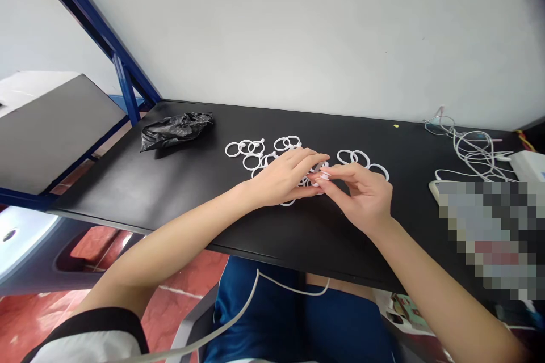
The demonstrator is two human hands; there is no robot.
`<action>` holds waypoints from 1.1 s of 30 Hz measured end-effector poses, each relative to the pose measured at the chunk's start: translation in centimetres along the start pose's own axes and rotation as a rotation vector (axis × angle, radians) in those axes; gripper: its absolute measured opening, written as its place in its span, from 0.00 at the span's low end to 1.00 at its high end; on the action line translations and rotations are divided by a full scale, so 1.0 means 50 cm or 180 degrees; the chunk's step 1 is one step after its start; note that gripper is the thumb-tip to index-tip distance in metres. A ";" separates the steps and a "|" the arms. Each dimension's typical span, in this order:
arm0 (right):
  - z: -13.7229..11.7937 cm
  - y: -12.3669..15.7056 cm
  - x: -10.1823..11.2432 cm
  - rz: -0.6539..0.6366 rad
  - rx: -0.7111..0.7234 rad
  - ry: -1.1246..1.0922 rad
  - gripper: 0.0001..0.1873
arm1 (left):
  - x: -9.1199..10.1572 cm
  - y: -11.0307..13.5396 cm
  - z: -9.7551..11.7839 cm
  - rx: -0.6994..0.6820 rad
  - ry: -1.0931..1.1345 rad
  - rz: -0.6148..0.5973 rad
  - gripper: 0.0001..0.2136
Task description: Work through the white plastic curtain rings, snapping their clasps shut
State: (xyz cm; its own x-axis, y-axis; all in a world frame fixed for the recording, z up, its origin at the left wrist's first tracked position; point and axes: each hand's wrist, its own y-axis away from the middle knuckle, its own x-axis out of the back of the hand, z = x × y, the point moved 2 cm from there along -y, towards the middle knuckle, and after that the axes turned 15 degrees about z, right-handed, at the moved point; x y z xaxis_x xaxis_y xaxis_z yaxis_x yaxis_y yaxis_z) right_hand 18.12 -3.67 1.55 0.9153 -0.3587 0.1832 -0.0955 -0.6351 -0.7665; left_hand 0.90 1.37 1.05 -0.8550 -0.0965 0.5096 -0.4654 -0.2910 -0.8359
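Several white plastic rings (248, 150) lie scattered on a black table (170, 193). My left hand (285, 177) rests over the middle of the pile, its fingers curled around a white ring (288, 202). My right hand (361, 193) meets it from the right, fingertips pinched on a small white ring (322, 173) between both hands. More rings (361, 160) lie just behind my right hand.
A crumpled black plastic bag (175, 129) sits at the table's back left. White cables (470, 153) and a white device (530, 164) lie at the right. A blue metal frame (123, 76) stands at the left. A wall runs behind the table.
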 end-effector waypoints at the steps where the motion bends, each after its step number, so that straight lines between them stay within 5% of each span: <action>1: -0.001 -0.001 0.001 -0.0022 0.0001 -0.0044 0.09 | 0.000 -0.001 0.001 0.0028 0.0103 0.0026 0.21; 18: -0.015 -0.012 -0.001 0.0420 0.0650 -0.0137 0.17 | 0.000 -0.006 0.000 0.0063 0.0162 0.0256 0.18; 33: -0.030 -0.017 0.004 0.0501 0.1353 0.0236 0.15 | 0.001 -0.005 -0.003 0.0015 -0.0173 0.0026 0.20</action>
State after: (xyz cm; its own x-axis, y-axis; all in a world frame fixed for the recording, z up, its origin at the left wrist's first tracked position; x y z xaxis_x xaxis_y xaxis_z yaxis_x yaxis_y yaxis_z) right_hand 17.76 -4.24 3.16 0.8705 -0.4862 0.0760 -0.0479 -0.2374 -0.9702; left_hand 0.94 1.60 1.25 -0.8450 -0.1504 0.5132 -0.4572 -0.2946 -0.8392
